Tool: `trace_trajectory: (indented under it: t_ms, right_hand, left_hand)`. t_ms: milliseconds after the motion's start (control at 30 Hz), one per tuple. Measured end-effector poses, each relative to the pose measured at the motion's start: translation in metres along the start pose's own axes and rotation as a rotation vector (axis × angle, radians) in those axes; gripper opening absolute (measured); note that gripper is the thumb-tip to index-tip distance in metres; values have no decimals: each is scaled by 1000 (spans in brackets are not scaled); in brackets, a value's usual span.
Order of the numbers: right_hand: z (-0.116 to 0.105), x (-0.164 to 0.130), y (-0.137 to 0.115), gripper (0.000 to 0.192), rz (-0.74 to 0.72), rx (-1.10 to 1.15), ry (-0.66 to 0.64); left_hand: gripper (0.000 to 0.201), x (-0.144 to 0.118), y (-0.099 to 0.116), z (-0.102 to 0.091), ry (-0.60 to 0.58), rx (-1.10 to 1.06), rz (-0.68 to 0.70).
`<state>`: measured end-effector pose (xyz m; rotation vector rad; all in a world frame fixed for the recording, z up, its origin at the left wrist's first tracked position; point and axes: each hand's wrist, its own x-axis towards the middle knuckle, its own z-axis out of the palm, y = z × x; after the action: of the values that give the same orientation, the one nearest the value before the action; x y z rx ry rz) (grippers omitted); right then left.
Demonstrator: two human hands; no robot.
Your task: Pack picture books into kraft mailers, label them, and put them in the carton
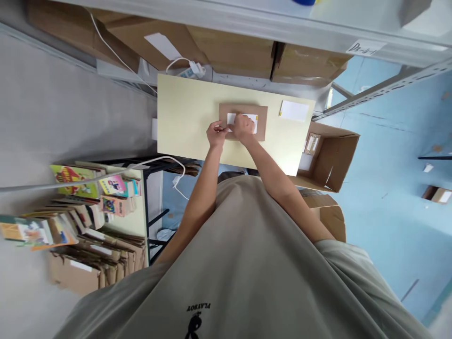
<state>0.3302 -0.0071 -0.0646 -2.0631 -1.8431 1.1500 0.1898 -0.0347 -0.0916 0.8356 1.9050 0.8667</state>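
Note:
A flat brown cardboard mailer lies on the pale yellow tabletop, with a white label on its face. My right hand is closed in a fist and rests on the label, covering its middle. At the mailer's left edge, my left hand has its fingers curled in, the tips by the label's lower left corner. Whether anything is between those fingertips is too small to tell. Another white label sheet with a yellow mark lies at the table's right end.
Large cardboard boxes stand behind the table under a metal shelf. A power strip sits at the back edge. An open carton is to the right. Books and stacked mailers fill the left side; a white cable crosses there.

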Motion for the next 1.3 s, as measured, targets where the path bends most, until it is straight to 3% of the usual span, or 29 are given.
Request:
trace_trajectory:
  t_ms: [133,300,400,467,533,700,800,933,1067,1167,1300]
  right_hand:
    - [-4,-8,-9,48,100,-74,-54]
    - [-25,-26,-6,42,154,-53,-110]
    - [-39,-54,22,44,239,5,84]
    - [-47,-74,49,63,330,53,304]
    - [-50,-92,74,82,395,202,386]
    - [-22,-137,101,115,338,767,283]
    - [6,-185,104,124,349,874,313]
    - [29,-265,116,113,403,897,412]
    - [25,-324,132,93,376,933,533]
    - [15,-338,143,78,336,943,588]
    - [9,-327,152,63,347,988,513]
  left_hand:
    - [42,-2,-6,-9,-84,27,81]
    - [47,-11,-17,-13,-137,115,125]
    - [52,-17,-24,-12,-58,124,108]
    - [51,-23,-31,-13,12,115,94]
    - [51,-33,-41,-16,29,92,66]
    - [48,-84,-74,-40,-244,37,134]
    - [52,-123,-95,-62,-297,111,171]
    - [43,-168,-113,-88,-301,173,165]
    - [40,-188,-103,-92,-382,131,304]
    - [40,-185,-84,-76,-439,112,373]
    - [32,-169,-62,-52,-483,174,289]
